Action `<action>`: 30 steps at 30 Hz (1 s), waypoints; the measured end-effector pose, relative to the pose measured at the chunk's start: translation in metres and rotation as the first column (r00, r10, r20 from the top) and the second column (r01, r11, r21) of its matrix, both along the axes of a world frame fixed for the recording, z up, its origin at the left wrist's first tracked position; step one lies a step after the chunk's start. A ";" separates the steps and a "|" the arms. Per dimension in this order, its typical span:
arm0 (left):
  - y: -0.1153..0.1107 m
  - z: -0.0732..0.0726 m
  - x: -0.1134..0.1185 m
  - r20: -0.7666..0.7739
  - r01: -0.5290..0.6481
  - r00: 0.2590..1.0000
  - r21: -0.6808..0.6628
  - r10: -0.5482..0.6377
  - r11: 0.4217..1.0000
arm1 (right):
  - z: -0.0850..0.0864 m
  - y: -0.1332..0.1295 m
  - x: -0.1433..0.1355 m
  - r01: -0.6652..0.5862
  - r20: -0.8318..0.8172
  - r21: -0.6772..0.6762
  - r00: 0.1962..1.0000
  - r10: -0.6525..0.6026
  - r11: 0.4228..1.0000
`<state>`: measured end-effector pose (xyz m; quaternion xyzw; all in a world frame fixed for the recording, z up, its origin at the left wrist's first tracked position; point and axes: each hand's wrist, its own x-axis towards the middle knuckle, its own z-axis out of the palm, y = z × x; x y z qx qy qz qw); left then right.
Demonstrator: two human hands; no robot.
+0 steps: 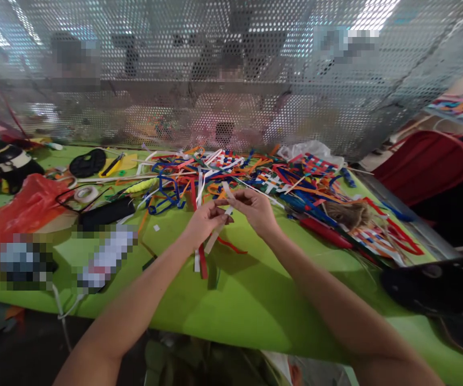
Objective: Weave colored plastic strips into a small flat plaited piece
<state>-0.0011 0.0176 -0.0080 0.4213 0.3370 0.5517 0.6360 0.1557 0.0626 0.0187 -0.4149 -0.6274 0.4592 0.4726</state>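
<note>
My left hand point(207, 221) and my right hand point(252, 208) meet above the green tabletop, fingers closed in pinches. Between them is a whitish flat strip point(214, 237); one end sticks up past my right fingers and the other slants down below my left fingertips. Beside and behind my left hand hang or lie a red strip point(203, 264) and another white strip point(197, 261); whether that hand also grips these cannot be told. Just beyond my hands spreads a tangled heap of coloured strips point(167, 195), with woven checkered pieces point(269, 181) among them.
A green-covered table point(251, 305) stretches across. On the left are a red plastic bag point(34, 206), a tape roll point(86, 193), a dark case point(106, 214) and a yellow cutter point(111, 165). A perforated metal screen point(167, 107) rises behind. To the right stands a red chair point(424, 166).
</note>
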 end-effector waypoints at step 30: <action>-0.010 0.011 -0.003 -0.274 -0.028 0.956 0.276 0.106 0.961 | 0.001 -0.013 -0.006 -0.178 -0.149 -0.214 0.978 0.148 0.961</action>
